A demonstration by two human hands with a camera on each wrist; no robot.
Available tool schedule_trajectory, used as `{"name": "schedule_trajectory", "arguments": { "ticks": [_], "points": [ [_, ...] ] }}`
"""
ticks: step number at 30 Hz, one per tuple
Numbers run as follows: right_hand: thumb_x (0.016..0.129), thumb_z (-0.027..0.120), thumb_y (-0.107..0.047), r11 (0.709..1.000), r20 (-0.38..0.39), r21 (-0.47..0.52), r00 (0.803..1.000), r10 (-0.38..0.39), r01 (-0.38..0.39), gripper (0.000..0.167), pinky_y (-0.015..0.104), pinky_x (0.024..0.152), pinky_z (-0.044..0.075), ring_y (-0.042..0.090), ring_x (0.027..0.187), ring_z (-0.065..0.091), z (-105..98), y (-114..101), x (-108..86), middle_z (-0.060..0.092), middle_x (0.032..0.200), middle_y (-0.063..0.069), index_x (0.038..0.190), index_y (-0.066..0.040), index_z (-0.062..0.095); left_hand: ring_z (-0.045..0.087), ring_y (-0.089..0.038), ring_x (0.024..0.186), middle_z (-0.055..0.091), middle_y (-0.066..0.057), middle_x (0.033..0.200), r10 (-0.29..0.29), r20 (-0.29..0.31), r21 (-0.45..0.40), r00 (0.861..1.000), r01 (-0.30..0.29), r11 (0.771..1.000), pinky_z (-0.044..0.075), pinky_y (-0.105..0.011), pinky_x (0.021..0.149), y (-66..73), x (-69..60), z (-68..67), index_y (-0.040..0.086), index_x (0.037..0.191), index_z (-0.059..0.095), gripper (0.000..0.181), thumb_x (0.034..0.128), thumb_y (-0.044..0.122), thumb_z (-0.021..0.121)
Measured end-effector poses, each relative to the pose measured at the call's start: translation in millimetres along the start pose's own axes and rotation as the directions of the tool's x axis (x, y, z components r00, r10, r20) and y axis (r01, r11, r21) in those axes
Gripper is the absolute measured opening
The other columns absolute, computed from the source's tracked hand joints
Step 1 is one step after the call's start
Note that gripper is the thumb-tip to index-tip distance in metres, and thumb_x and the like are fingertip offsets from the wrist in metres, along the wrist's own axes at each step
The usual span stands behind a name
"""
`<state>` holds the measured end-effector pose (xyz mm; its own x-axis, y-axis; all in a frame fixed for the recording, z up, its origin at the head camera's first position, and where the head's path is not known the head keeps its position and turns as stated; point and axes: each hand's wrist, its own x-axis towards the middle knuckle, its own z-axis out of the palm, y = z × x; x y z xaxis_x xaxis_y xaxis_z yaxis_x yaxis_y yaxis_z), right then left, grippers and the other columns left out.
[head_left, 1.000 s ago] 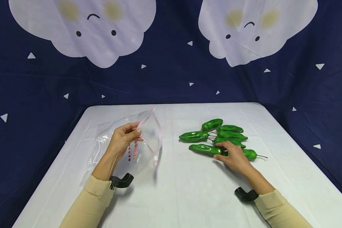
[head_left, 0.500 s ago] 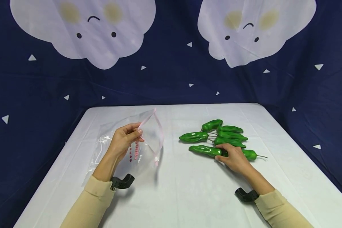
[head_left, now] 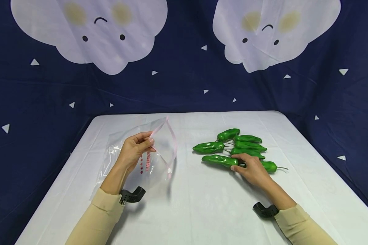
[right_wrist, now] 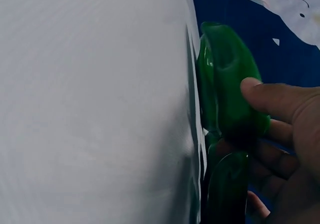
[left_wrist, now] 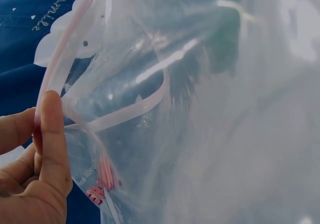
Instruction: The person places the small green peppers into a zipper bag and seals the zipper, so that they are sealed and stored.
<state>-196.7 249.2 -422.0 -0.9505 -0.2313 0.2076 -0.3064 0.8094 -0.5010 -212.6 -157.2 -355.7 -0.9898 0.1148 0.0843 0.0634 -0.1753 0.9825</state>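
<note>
Clear plastic forms a bag (head_left: 154, 170) edged by a pink rim (head_left: 175, 146) in the head view, its mouth parted as a person's left hand (head_left: 133, 149) pinches one side of it over a white table (head_left: 184, 207). Well to the right, the right hand (head_left: 253, 170) grips one end of a green pepper (head_left: 219, 160) that points toward the bag; more green peppers (head_left: 249, 146) lie clustered just beyond, and a stemmed pepper (head_left: 269, 166) shows past the hand.

Seen from the left wrist, the rim sits between thumb and finger, with printed lettering (left_wrist: 90, 176) reading "How About" on the plastic and a green blur (left_wrist: 225, 42) showing through.

From the right wrist comes what the head view hides: the thumb presses one side of the gripped pepper, fingers bent on the other, with another pepper (right_wrist: 227, 189) just beside them. Whether the gripped pepper touches the table cannot be told.
</note>
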Motion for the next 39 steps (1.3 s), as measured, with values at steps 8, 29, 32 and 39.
{"name": "schedule_trajectory", "arguments": {
  "ticks": [8, 29, 32, 39],
  "points": [
    [0.084, 0.071, -0.029, 0.996, 0.009, 0.090, 1.000, 0.004, -0.005, 0.046, 0.056, 0.096, 0.047, 0.038, 0.116, 0.056, -6, -8, 2.9, 0.062, 0.124, 0.013, 0.125, -0.012, 0.060, 0.060, -0.008, 0.070, 0.058, 0.006, 0.082, -0.005, 0.002, 0.005, 1.000, 0.005, 1.000, 0.059, -0.020, 0.066, 0.0, 0.1, 1.5, -0.015, 0.127, 0.045, 0.042, 0.0893, -0.001, 0.060],
    [0.083, 0.070, -0.042, 0.979, -0.010, 0.200, 1.000, -0.030, 0.031, 0.046, 0.039, 0.082, 0.052, 0.023, 0.104, 0.060, -13, -56, 27.0, 0.065, 0.119, 0.002, 0.123, -0.022, 0.062, 0.059, -0.008, 0.071, 0.059, 0.006, 0.083, -0.018, 0.020, 0.002, 1.000, 0.018, 1.000, 0.059, -0.019, 0.065, 0.8, 1.9, 6.8, -0.015, 0.129, 0.044, 0.046, 0.0891, 0.000, 0.061],
    [0.083, 0.070, -0.041, 0.973, -0.006, 0.224, 0.999, -0.046, 0.046, 0.045, 0.039, 0.082, 0.052, 0.023, 0.105, 0.060, -10, -63, 31.4, 0.063, 0.122, 0.003, 0.123, -0.022, 0.061, 0.059, -0.008, 0.071, 0.059, 0.006, 0.083, -0.019, 0.021, 0.000, 1.000, 0.019, 1.000, 0.059, -0.020, 0.066, 1.2, 1.9, 8.2, -0.015, 0.128, 0.045, 0.045, 0.0890, 0.000, 0.061],
    [0.082, 0.073, -0.035, 0.969, -0.018, 0.230, 0.996, -0.085, 0.086, 0.042, 0.038, 0.080, 0.052, 0.018, 0.096, 0.062, -5, -77, 40.3, 0.066, 0.115, 0.001, 0.120, -0.020, 0.064, 0.059, -0.009, 0.072, 0.059, 0.001, 0.085, -0.017, 0.014, 0.003, 1.000, 0.017, 1.000, 0.059, -0.021, 0.066, 2.8, 1.9, 9.9, -0.013, 0.127, 0.048, 0.044, 0.0882, 0.002, 0.063]
  ]
}}
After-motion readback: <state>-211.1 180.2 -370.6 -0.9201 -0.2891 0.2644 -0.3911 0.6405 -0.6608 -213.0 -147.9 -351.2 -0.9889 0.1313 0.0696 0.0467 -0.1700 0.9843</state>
